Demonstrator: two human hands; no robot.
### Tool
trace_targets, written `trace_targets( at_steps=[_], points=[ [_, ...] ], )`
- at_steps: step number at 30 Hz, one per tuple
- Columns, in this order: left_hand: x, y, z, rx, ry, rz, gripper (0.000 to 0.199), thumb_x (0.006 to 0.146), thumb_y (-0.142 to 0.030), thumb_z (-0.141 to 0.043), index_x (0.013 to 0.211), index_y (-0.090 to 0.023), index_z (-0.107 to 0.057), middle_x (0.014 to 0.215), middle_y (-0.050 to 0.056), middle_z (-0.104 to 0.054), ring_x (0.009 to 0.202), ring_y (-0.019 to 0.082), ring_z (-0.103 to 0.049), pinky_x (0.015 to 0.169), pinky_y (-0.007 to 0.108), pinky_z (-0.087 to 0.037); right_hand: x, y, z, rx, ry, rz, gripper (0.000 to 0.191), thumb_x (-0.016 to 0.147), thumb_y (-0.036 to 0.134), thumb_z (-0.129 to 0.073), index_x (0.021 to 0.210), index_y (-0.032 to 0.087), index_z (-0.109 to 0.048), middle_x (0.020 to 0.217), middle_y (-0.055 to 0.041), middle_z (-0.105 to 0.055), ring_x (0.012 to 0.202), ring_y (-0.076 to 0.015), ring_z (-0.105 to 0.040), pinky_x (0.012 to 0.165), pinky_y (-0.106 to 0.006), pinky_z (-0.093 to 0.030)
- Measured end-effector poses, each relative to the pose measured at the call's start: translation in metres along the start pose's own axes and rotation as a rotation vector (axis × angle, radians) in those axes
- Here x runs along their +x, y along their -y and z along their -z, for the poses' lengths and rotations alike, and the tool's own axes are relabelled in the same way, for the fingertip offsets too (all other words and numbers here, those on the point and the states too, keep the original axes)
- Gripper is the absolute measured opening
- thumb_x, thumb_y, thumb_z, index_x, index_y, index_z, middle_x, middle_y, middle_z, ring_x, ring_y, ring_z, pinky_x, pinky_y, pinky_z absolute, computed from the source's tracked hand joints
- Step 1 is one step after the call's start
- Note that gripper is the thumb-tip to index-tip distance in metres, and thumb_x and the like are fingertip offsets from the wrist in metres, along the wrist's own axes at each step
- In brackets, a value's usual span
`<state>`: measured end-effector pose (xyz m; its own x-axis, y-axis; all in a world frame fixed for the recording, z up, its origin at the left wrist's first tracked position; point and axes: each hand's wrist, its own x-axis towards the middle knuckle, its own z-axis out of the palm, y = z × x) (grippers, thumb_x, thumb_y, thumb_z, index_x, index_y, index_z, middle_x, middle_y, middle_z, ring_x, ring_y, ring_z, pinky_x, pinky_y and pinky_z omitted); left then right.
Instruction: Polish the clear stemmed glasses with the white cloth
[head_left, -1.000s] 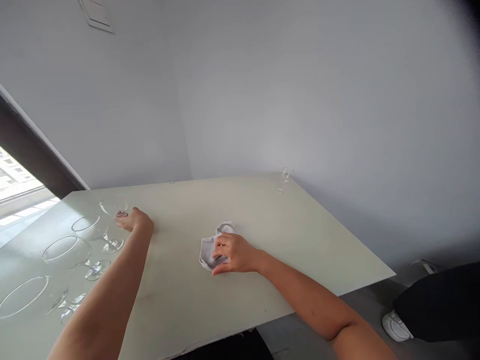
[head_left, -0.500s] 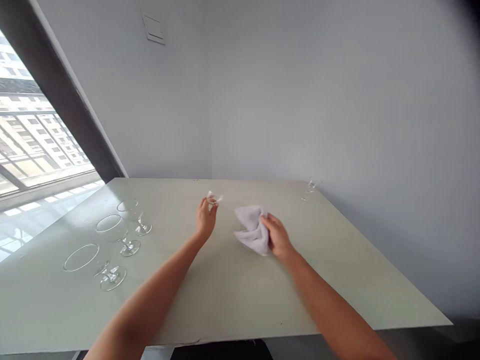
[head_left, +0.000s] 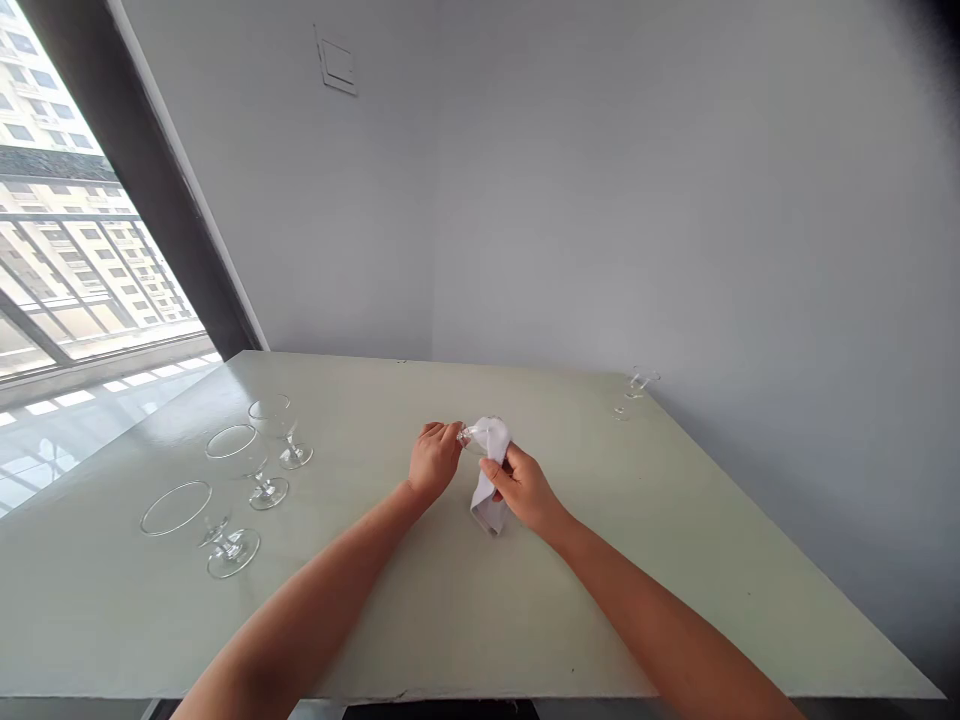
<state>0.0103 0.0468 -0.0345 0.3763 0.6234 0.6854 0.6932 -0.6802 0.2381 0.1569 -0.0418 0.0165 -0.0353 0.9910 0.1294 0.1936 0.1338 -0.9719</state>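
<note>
My left hand (head_left: 437,459) is closed round the lower part of a clear stemmed glass (head_left: 471,436), which is tipped sideways above the table with its bowl toward the right. A white cloth (head_left: 493,480) is pinched in my right hand (head_left: 525,485). The cloth covers much of the glass's bowl, and its loose end hangs down below. My fingers hide the foot of the glass.
Three stemmed glasses stand in a row on the left of the pale table (head_left: 420,620): a near glass (head_left: 232,553), a middle glass (head_left: 268,490) and a far glass (head_left: 295,455). More small glassware (head_left: 639,382) stands at the far right corner. Grey walls border the table.
My left hand has moved right and turned the glass on its side. My right hand has brought the cloth left against the bowl. The view has shifted slightly.
</note>
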Motion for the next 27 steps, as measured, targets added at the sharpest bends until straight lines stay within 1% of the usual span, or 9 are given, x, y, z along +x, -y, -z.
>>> trace_targets(
  at_steps=[4, 9, 12, 16, 18, 20, 21, 25, 27],
  points=[
    [-0.001, 0.0, 0.0, 0.026, 0.074, -0.195, 0.022, 0.083, -0.011, -0.037, 0.096, -0.017, -0.053, 0.068, 0.003, -0.061, 0.067, 0.015, -0.058, 0.074, 0.031, -0.041, 0.005, -0.017, 0.006, 0.03, 0.121, -0.179, 0.03, 0.073, 0.045, -0.058, 0.069, 0.016, -0.058, 0.054, 0.0003, -0.055, 0.049, -0.0137, -0.055, 0.048, -0.027, -0.046],
    [0.0, -0.004, 0.001, 0.097, 0.014, -0.272, 0.03, 0.086, -0.016, -0.04, 0.114, -0.022, -0.048, 0.089, 0.004, -0.065, 0.084, 0.015, -0.06, 0.095, 0.039, -0.031, 0.009, -0.022, 0.02, 0.48, 0.073, -0.273, 0.031, 0.071, 0.045, -0.062, 0.078, 0.016, -0.061, 0.056, -0.0014, -0.06, 0.049, -0.0132, -0.055, 0.045, -0.025, -0.045],
    [0.007, -0.007, 0.009, 0.069, 0.084, -0.3, 0.028, 0.087, -0.023, -0.041, 0.114, -0.022, -0.05, 0.076, 0.002, -0.065, 0.072, 0.014, -0.06, 0.091, 0.037, -0.034, 0.003, -0.02, 0.03, 0.43, 0.144, -0.246, 0.027, 0.072, 0.041, -0.062, 0.081, 0.016, -0.061, 0.058, -0.0004, -0.059, 0.05, -0.0129, -0.054, 0.047, -0.025, -0.043],
    [0.022, -0.012, 0.037, -0.192, 0.463, -0.25, 0.024, 0.086, -0.034, -0.042, 0.101, -0.023, -0.058, 0.066, 0.0, -0.063, 0.061, 0.013, -0.058, 0.068, 0.027, -0.041, -0.013, -0.018, 0.046, -0.026, 0.218, -0.123, 0.015, 0.067, 0.029, -0.066, 0.068, 0.015, -0.061, 0.061, 0.0018, -0.056, 0.058, -0.0118, -0.051, 0.055, -0.024, -0.04],
    [0.029, -0.016, 0.054, -0.368, 0.807, -0.244, 0.022, 0.086, -0.035, -0.041, 0.088, -0.024, -0.06, 0.068, -0.003, -0.063, 0.057, 0.01, -0.057, 0.058, 0.022, -0.04, -0.02, -0.019, 0.052, -0.078, 0.274, -0.113, 0.015, 0.065, 0.028, -0.067, 0.063, 0.015, -0.061, 0.06, 0.0029, -0.054, 0.059, -0.0111, -0.049, 0.056, -0.024, -0.039],
    [0.032, -0.025, 0.066, -0.403, 0.959, -0.254, 0.024, 0.087, -0.036, -0.04, 0.082, -0.024, -0.06, 0.069, -0.003, -0.063, 0.057, 0.01, -0.057, 0.054, 0.021, -0.039, -0.025, -0.018, 0.052, 0.031, 0.289, -0.155, 0.017, 0.064, 0.03, -0.068, 0.064, 0.015, -0.062, 0.058, 0.0032, -0.053, 0.057, -0.0109, -0.049, 0.056, -0.024, -0.039],
    [0.032, -0.031, 0.07, -0.344, 0.894, -0.263, 0.023, 0.087, -0.035, -0.04, 0.084, -0.023, -0.06, 0.071, -0.002, -0.063, 0.06, 0.012, -0.058, 0.057, 0.023, -0.04, -0.027, -0.017, 0.051, 0.13, 0.249, -0.19, 0.018, 0.064, 0.031, -0.069, 0.065, 0.015, -0.062, 0.057, 0.0031, -0.052, 0.056, -0.0109, -0.049, 0.055, -0.024, -0.039],
    [0.019, -0.059, 0.073, 0.001, 0.301, -0.405, 0.024, 0.087, -0.027, -0.041, 0.104, -0.017, -0.054, 0.086, 0.008, -0.063, 0.084, 0.019, -0.057, 0.082, 0.036, -0.04, -0.04, 0.001, 0.039, 0.563, 0.023, -0.366, 0.023, 0.064, 0.035, -0.07, 0.072, 0.016, -0.06, 0.054, 0.0038, -0.049, 0.045, -0.0083, -0.044, 0.044, -0.022, -0.036],
    [0.014, -0.066, 0.076, 0.024, 0.215, -0.496, 0.027, 0.087, -0.031, -0.041, 0.104, -0.015, -0.054, 0.083, 0.007, -0.062, 0.079, 0.018, -0.058, 0.084, 0.037, -0.039, -0.055, 0.014, 0.035, 0.608, 0.011, -0.381, 0.022, 0.067, 0.037, -0.068, 0.075, 0.018, -0.06, 0.054, 0.0032, -0.048, 0.044, -0.008, -0.041, 0.042, -0.022, -0.034]
  ],
)
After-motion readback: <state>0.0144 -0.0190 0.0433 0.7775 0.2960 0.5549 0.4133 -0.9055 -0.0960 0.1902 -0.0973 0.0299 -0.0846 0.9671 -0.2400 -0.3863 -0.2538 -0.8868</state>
